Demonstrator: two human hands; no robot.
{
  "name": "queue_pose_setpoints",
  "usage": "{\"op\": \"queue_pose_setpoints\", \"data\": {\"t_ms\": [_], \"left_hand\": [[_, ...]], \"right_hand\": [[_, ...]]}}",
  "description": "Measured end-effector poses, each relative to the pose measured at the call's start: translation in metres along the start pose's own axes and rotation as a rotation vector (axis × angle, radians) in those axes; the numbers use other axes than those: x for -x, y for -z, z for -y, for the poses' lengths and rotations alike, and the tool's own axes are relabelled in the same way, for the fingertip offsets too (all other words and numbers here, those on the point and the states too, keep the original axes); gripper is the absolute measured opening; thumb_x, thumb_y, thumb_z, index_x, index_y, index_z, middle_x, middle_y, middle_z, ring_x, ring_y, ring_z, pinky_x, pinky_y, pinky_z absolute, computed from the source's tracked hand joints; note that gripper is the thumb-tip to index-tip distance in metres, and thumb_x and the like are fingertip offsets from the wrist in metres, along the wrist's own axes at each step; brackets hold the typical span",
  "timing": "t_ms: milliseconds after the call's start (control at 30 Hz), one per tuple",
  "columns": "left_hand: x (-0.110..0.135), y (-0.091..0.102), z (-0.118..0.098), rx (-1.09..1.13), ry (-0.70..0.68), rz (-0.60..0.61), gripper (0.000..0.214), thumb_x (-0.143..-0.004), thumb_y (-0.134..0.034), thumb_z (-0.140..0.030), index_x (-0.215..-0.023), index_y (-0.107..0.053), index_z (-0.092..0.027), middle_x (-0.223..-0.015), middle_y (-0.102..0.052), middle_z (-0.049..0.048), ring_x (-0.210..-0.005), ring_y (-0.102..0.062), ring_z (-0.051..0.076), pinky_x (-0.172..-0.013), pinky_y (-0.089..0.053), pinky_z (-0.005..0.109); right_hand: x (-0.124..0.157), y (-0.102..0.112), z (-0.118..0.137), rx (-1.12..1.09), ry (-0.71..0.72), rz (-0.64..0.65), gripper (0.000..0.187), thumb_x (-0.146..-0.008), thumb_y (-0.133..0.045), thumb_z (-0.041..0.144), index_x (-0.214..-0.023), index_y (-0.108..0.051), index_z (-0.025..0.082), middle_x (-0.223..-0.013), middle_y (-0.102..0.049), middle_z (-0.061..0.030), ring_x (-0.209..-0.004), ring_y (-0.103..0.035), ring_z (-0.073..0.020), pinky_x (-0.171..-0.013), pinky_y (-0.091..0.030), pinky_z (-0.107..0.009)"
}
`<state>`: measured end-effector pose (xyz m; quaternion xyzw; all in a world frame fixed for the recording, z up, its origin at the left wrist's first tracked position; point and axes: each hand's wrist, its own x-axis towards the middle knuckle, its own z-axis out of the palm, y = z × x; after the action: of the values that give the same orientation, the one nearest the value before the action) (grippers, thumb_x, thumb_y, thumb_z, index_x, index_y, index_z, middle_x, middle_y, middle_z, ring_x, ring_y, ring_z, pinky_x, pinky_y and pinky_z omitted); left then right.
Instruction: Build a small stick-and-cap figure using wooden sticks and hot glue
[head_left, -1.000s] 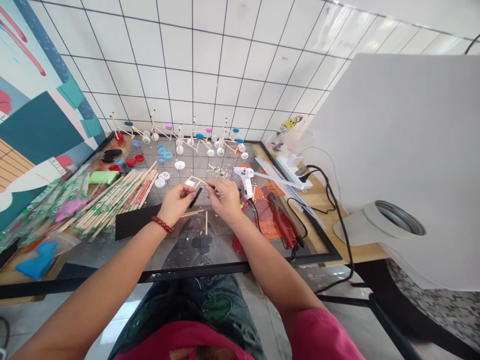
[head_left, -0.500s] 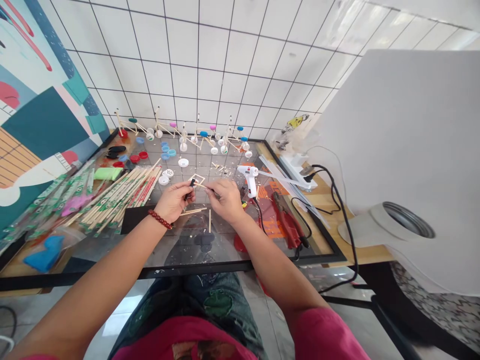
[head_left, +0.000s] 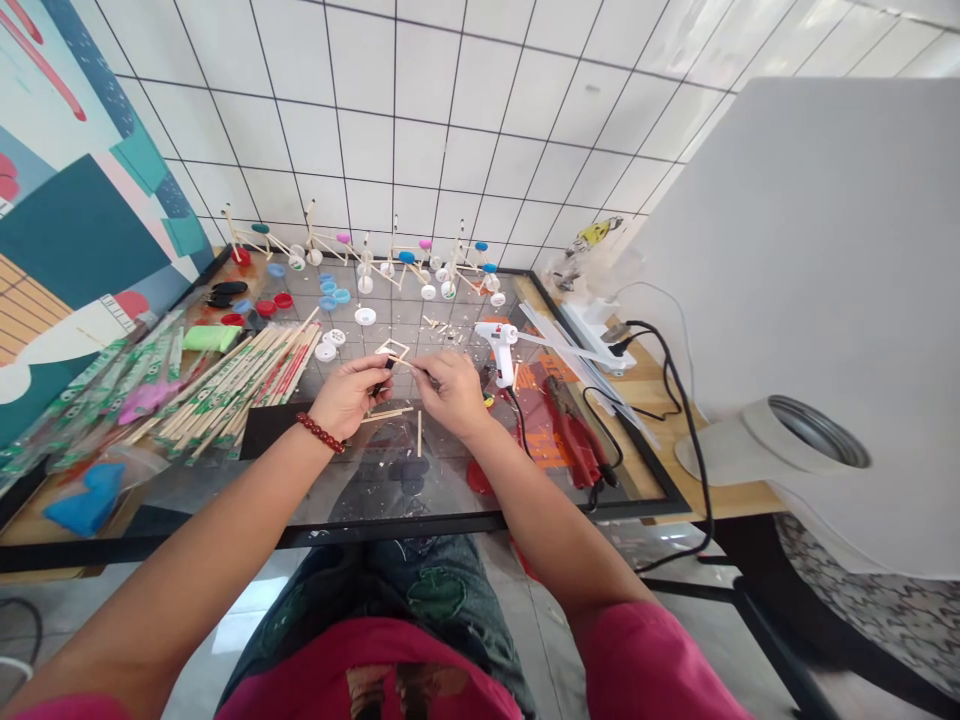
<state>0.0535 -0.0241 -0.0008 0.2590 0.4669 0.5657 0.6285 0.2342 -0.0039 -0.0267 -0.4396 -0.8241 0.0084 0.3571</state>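
Observation:
My left hand [head_left: 351,395], a beaded bracelet on its wrist, pinches a small black object [head_left: 385,374] whose kind I cannot make out. A thin wooden stick [head_left: 403,361] runs between both hands. My right hand [head_left: 450,392] is closed round its other end, fingertips pointing left. Just beyond the fingers shows a small frame of wooden sticks [head_left: 395,346]; whether it is joined to the held stick is unclear. Cut stick pieces [head_left: 388,414] lie on the glass-topped table just below the hands, with another short stick [head_left: 420,434] beside them.
A white glue gun [head_left: 498,345] stands right of my hands, near red-handled pliers [head_left: 574,435]. Wrapped chopsticks [head_left: 232,390] are heaped at the left. Several stick models with bottle-cap wheels [head_left: 405,262] line the back by the tiled wall. A power strip [head_left: 600,335] sits at the right edge.
The view has shifted slightly. Both hands keep their grips, and the fingers have moved only a little around the stick and black object.

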Motion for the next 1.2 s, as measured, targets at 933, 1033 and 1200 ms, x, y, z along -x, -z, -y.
{"op": "queue_pose_setpoints", "data": {"t_ms": [933, 1033, 1200], "left_hand": [[0.004, -0.003, -0.001, 0.014, -0.071, -0.001, 0.021, -0.065, -0.086, 0.002, -0.077, -0.08, -0.014, -0.074, -0.075, 0.0041, -0.065, -0.067, 0.013, -0.065, -0.054, 0.026], [0.007, -0.004, -0.004, 0.055, -0.025, -0.01, 0.016, -0.07, -0.083, 0.001, -0.077, -0.079, -0.013, -0.075, -0.076, 0.004, -0.067, -0.068, 0.013, -0.065, -0.056, 0.025], [0.007, -0.005, -0.006, 0.076, 0.007, -0.001, 0.016, -0.073, -0.08, 0.003, -0.075, -0.078, -0.013, -0.071, -0.073, 0.0019, -0.064, -0.066, 0.011, -0.062, -0.057, 0.023]], "right_hand": [[0.001, -0.004, -0.004, -0.033, -0.023, -0.016, 0.022, -0.105, -0.062, 0.023, -0.11, -0.083, 0.025, -0.094, -0.08, -0.0065, -0.094, -0.071, -0.0233, -0.086, -0.049, -0.036], [0.002, -0.003, -0.002, -0.022, -0.012, -0.024, 0.022, -0.105, -0.062, 0.024, -0.112, -0.084, 0.025, -0.096, -0.08, -0.0069, -0.097, -0.072, -0.0235, -0.088, -0.049, -0.036], [0.003, -0.002, 0.001, -0.026, 0.009, -0.026, 0.021, -0.105, -0.063, 0.024, -0.112, -0.083, 0.025, -0.1, -0.082, -0.0069, -0.099, -0.072, -0.0235, -0.09, -0.048, -0.037]]}}
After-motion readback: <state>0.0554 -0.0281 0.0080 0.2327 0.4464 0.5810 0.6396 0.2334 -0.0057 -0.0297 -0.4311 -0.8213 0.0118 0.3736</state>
